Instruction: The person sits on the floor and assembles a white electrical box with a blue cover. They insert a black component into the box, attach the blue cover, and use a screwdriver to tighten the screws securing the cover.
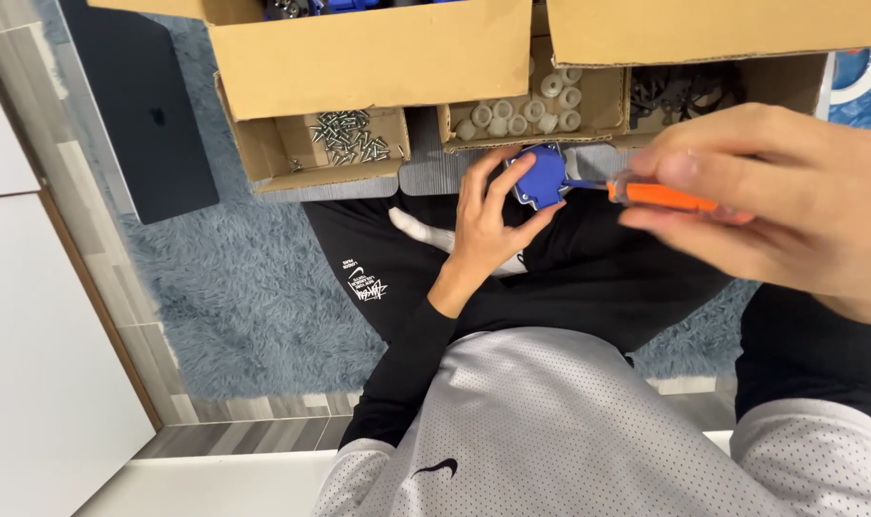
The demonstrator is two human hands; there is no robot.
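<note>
My left hand [488,225] grips a small blue plastic part [538,175] with a round face, holding it over my lap. My right hand [790,196], close to the camera, pinches a screwdriver with an orange handle [660,196]; its blue-tinted shaft points left, and its tip meets the right side of the blue part. Both arms wear black sleeves.
Several open cardboard boxes lie ahead on the blue-grey shaggy rug [244,278]: one with silver screws [349,136], one with white round pieces [526,110], one with dark parts [680,96]. A dark closed laptop [144,115] lies at the left, by the wood floor.
</note>
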